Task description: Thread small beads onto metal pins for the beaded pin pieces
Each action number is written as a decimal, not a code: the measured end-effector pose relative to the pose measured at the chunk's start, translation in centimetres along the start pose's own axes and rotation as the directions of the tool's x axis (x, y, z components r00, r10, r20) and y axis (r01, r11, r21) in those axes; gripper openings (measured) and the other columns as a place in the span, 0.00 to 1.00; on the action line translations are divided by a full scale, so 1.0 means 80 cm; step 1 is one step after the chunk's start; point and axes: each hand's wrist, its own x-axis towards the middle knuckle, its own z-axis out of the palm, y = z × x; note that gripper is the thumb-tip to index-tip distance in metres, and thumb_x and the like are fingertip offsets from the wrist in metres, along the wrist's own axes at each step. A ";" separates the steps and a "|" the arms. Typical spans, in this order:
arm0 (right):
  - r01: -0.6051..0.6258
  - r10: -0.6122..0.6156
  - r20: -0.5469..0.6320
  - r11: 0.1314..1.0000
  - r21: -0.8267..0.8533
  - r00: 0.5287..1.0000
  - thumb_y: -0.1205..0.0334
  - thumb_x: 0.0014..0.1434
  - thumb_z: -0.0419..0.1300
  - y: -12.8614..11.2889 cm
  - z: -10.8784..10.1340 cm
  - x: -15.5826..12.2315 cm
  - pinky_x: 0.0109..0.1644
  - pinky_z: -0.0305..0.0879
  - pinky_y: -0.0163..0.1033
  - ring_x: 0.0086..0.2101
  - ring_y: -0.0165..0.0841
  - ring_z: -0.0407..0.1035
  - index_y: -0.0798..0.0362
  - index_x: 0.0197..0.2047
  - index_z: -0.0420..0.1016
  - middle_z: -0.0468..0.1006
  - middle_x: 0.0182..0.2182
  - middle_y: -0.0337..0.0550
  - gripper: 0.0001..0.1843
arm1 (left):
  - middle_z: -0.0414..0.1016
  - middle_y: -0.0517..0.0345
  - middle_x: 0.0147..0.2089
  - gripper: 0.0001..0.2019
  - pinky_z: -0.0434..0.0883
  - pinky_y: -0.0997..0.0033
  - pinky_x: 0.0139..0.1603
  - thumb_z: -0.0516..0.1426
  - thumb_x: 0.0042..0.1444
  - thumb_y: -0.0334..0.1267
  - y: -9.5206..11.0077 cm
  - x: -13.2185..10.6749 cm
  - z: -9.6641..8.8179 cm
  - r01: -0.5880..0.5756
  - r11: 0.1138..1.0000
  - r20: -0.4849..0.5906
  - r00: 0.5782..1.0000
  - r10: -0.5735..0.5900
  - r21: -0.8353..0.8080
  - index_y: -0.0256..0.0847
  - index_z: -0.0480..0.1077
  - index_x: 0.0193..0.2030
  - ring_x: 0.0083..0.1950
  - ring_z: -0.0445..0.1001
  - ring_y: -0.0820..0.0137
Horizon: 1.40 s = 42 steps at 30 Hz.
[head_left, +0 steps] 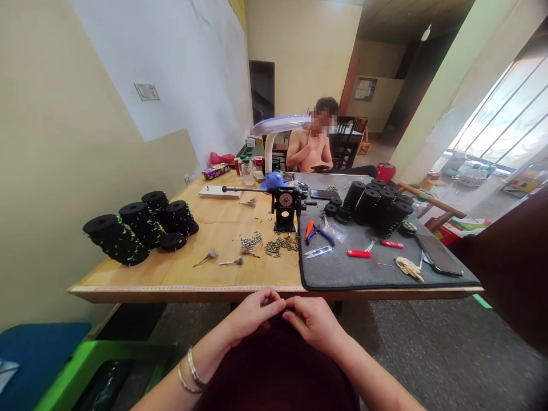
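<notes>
Bending inward near the worktop [162, 275], left hand [258, 313] and right hand [315, 324] meet, each grip pinched on a mostly hidden black piece [286, 310]; the pack's [216, 171] print I cannot read.

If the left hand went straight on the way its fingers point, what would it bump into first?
Most likely the right hand, which lies just ahead of the left hand; whether the two already touch is hard to tell.

Apparently a home workshop; pliers [315, 232] and black rolls [137, 224] on table [165, 274]; chairs [344, 131] behind.
</notes>
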 end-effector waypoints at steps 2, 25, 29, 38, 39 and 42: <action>0.026 -0.026 0.020 0.999 -0.023 0.999 0.63 0.58 0.58 -0.001 -0.002 0.001 0.31 0.57 0.31 0.27 0.31 0.70 0.50 0.37 0.76 0.78 0.27 0.40 0.06 | 0.68 0.61 0.29 0.13 0.63 0.76 0.28 0.62 0.47 0.45 0.002 0.001 -0.002 0.002 0.999 0.014 1.000 -0.003 0.048 0.36 0.69 0.31 0.31 0.65 0.73; 0.045 -0.039 0.045 0.992 -0.122 0.998 0.67 0.57 0.58 0.008 0.017 -0.004 0.32 0.59 0.32 0.28 0.32 0.70 0.53 0.33 0.73 0.78 0.27 0.42 0.03 | 0.68 0.60 0.32 0.10 0.66 0.71 0.35 0.62 0.46 0.39 -0.009 0.001 0.008 0.033 0.986 0.053 0.998 -0.024 -0.163 0.37 0.68 0.33 0.34 0.66 0.72; 0.053 -0.049 0.044 0.993 -0.103 0.998 0.65 0.58 0.57 0.005 0.008 -0.003 0.33 0.59 0.32 0.29 0.32 0.69 0.53 0.33 0.72 0.77 0.28 0.42 0.03 | 0.70 0.60 0.29 0.11 0.65 0.72 0.34 0.63 0.47 0.41 -0.021 0.004 0.004 0.026 0.996 0.027 0.999 -0.024 -0.080 0.37 0.67 0.32 0.32 0.68 0.72; -0.111 0.125 -0.064 0.976 0.188 0.990 0.64 0.62 0.53 0.009 0.001 -0.010 0.30 0.60 0.29 0.24 0.27 0.67 0.54 0.34 0.72 0.76 0.23 0.36 0.08 | 0.75 0.49 0.43 0.12 0.67 0.58 0.47 0.59 0.49 0.33 -0.022 -0.003 0.004 0.101 0.841 0.148 0.989 -0.025 -0.532 0.38 0.66 0.42 0.41 0.76 0.62; -0.116 0.128 -0.045 0.970 0.212 0.991 0.64 0.62 0.53 0.008 0.003 -0.011 0.31 0.61 0.30 0.24 0.28 0.69 0.54 0.37 0.73 0.76 0.24 0.36 0.07 | 0.76 0.48 0.43 0.12 0.67 0.58 0.47 0.59 0.49 0.33 -0.023 -0.003 0.005 0.100 0.828 0.152 0.988 -0.018 -0.552 0.38 0.66 0.42 0.42 0.76 0.62; -0.098 0.098 0.011 0.967 0.236 0.995 0.67 0.61 0.54 0.004 0.004 -0.012 0.35 0.64 0.31 0.29 0.30 0.72 0.51 0.45 0.73 0.80 0.30 0.38 0.11 | 0.75 0.48 0.44 0.12 0.67 0.56 0.49 0.58 0.49 0.32 -0.028 -0.001 0.004 0.094 0.797 0.150 0.989 -0.004 -0.597 0.38 0.67 0.42 0.43 0.74 0.63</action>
